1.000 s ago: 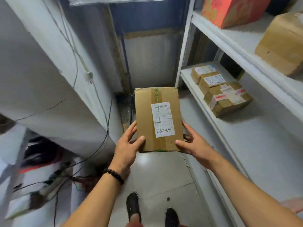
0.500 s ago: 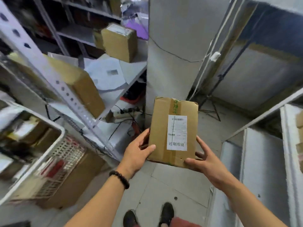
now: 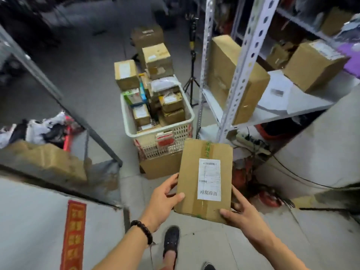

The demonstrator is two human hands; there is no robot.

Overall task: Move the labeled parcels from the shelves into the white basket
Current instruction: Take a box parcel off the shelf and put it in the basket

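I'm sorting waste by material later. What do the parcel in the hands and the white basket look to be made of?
The parcel looks like brown matte cardboard: flat creased faces, glossy clear tape along the seam, and a white paper label stuck on. The white basket looks like moulded plastic, judging by its smooth rounded rim and regular lattice walls, though blur leaves that open.

The parcel (image 3: 204, 182) is matt brown cardboard with a white paper label (image 3: 209, 180); the basket (image 3: 187, 121) beyond it is white latticed plastic.
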